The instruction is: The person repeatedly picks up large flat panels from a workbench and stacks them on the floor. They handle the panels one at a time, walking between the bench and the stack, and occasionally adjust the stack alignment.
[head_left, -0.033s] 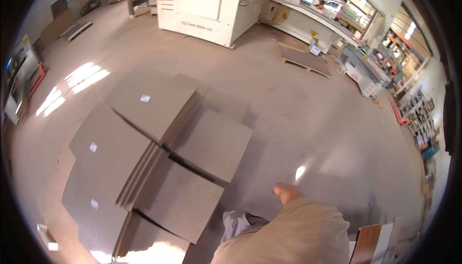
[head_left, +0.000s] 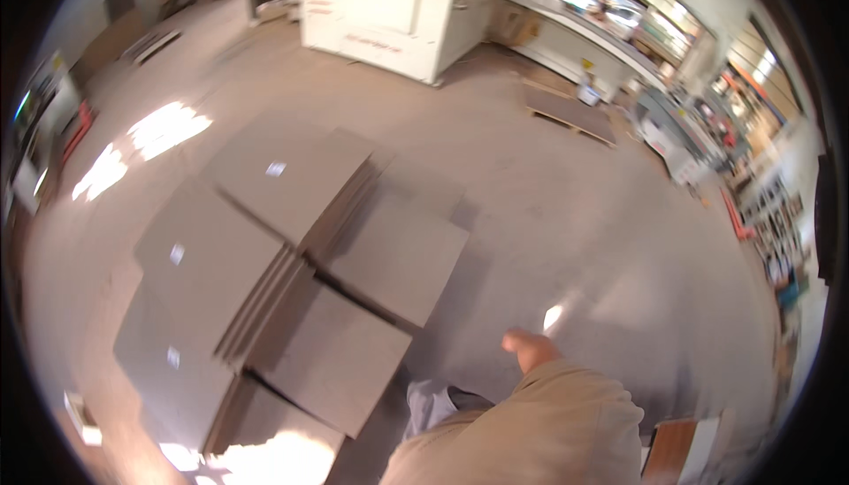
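My right hand [head_left: 529, 348] reaches out from a beige sleeve [head_left: 539, 423] over the floor, to the right of the stacked panels. It is small and blurred, and its fingers cannot be made out. Nothing visible hangs from it. My left hand is out of view. On the floor to the left lie several stacks of flat grey-brown panels. The far stack [head_left: 292, 189], a middle stack [head_left: 208, 246] and a near stack [head_left: 168, 388] carry small white labels. Lower panels [head_left: 340, 352] stick out toward my right hand, apart from it. Grey cloth [head_left: 431, 410] shows beside my sleeve.
A large white machine cabinet [head_left: 371, 16] stands at the back, with a long machine bed [head_left: 575, 43] to its right. A brown board [head_left: 566, 114] lies on the floor before it. Grey machinery [head_left: 676, 131] stands far right. Brown and white boards [head_left: 676, 450] are at lower right.
The view has turned slightly, so the far machines shift a little right and the near panels a little up. My right hand keeps nearly the same place in the picture.
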The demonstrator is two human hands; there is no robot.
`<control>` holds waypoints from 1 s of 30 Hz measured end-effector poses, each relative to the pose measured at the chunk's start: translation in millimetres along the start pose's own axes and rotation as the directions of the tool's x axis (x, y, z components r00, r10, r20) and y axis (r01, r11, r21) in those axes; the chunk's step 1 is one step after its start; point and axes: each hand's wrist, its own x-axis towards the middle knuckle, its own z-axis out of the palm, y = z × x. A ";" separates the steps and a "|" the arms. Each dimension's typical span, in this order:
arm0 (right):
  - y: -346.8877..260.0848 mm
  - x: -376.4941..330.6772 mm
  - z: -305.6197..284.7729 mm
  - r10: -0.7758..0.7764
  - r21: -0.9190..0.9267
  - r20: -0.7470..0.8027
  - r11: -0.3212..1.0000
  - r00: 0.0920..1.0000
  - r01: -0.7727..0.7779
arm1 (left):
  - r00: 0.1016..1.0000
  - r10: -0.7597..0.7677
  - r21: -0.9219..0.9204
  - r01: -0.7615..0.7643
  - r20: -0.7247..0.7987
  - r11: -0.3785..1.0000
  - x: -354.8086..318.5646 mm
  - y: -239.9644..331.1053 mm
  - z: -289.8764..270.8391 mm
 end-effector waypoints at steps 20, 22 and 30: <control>-397.1 -425.2 348.4 -0.593 0.034 0.805 -0.004 -0.030 0.999 | -0.037 -0.976 -0.976 -0.042 -0.213 0.215 -474.6 -450.3 101.1; -419.0 -447.2 375.1 -0.405 0.043 0.901 -0.271 -0.155 0.962 | -0.187 -0.970 -0.986 -0.039 -0.154 0.164 -492.3 -461.9 128.0; -375.2 -754.2 605.2 0.211 0.278 0.960 -0.669 -0.183 0.689 | -0.231 -0.965 -0.926 -0.376 0.123 -0.028 -436.1 -364.6 178.3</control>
